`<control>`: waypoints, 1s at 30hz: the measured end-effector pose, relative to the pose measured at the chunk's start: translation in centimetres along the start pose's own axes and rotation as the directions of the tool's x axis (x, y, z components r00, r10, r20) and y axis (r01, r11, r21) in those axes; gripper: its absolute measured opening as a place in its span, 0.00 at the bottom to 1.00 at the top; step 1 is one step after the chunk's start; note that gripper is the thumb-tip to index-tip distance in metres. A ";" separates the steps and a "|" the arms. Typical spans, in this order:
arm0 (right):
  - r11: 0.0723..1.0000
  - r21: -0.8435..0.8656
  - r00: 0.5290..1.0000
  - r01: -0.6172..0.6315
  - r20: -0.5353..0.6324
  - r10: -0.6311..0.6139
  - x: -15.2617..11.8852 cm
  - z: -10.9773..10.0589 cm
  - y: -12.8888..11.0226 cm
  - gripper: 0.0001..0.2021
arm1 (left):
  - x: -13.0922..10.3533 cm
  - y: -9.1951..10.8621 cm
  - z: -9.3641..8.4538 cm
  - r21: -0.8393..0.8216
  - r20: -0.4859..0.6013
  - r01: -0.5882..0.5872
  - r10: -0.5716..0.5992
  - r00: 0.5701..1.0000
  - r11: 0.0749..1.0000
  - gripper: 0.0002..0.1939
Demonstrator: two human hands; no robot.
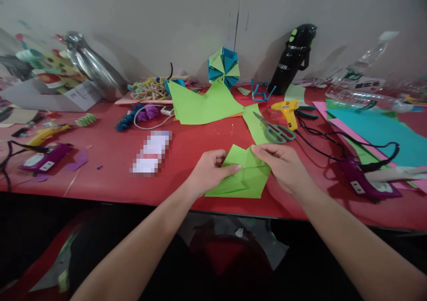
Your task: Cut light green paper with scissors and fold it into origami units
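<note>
A folded sheet of light green paper (245, 178) is between my hands at the front edge of the red table. My left hand (213, 170) grips its left side, thumb on top and fingers curled behind. At the upper right, my right hand (278, 161) pinches the paper between thumb and fingers. Creases cross the sheet, and its top edge rises in points. Just beyond lie more green sheets (207, 103), a green strip (255, 125) and grey-handled scissors (278, 130).
A yellow glue gun (287, 112) and its black cord lie right of the scissors. Purple power strips (367, 181) sit at both sides. Behind stand a black bottle (292, 61), a blue-green paper ball (223, 67) and a steel jug (95, 65). A blurred-out phone (151, 152) lies left.
</note>
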State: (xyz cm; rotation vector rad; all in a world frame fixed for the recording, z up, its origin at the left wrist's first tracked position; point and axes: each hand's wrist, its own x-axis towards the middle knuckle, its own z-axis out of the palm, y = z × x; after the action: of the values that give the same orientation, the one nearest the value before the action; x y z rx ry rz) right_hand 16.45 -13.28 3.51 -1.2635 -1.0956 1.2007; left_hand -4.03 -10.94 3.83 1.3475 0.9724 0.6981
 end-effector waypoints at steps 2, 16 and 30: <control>1.000 0.009 1.000 -0.019 0.011 0.019 0.0 -0.1 0.0 0.13 | -0.1 0.1 0.0 0.013 -0.015 0.003 -0.002 1.000 1.000 0.18; 0.995 0.005 0.995 -0.097 0.024 0.097 0.1 -0.3 -0.8 0.17 | -0.1 0.3 -0.2 0.096 -0.036 -0.046 0.050 0.998 0.994 0.17; 0.996 0.051 0.997 -0.075 0.038 0.073 0.3 -0.6 -0.9 0.16 | -0.7 1.7 -0.8 0.226 -0.107 -0.034 0.059 0.993 0.974 0.18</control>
State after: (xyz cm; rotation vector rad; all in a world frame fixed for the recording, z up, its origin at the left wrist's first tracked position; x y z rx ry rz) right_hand 17.12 -13.02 4.42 -1.2560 -1.0450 1.3039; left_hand -4.89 -10.96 5.61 1.5445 1.1396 0.7226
